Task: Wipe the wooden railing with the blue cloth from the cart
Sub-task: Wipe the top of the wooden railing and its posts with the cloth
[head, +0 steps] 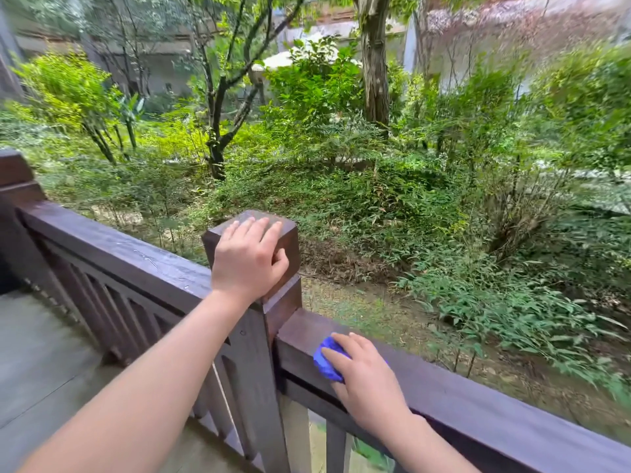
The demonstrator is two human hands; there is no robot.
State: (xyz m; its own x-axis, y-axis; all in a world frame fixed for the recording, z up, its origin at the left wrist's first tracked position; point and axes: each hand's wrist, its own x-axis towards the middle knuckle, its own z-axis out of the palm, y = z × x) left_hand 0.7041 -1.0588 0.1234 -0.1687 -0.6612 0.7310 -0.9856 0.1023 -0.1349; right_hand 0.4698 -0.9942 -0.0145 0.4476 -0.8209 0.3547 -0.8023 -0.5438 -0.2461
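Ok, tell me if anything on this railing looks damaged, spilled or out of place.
Nothing looks broken or askew. One oddity: wet streaks glisten on the left rail near the post, away from the blue cloth.

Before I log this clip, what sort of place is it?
Probably an outdoor deck or veranda beside a wooded garden: a dark brown wooden railing with a square post, grey floor, and trees and green shrubs just beyond.
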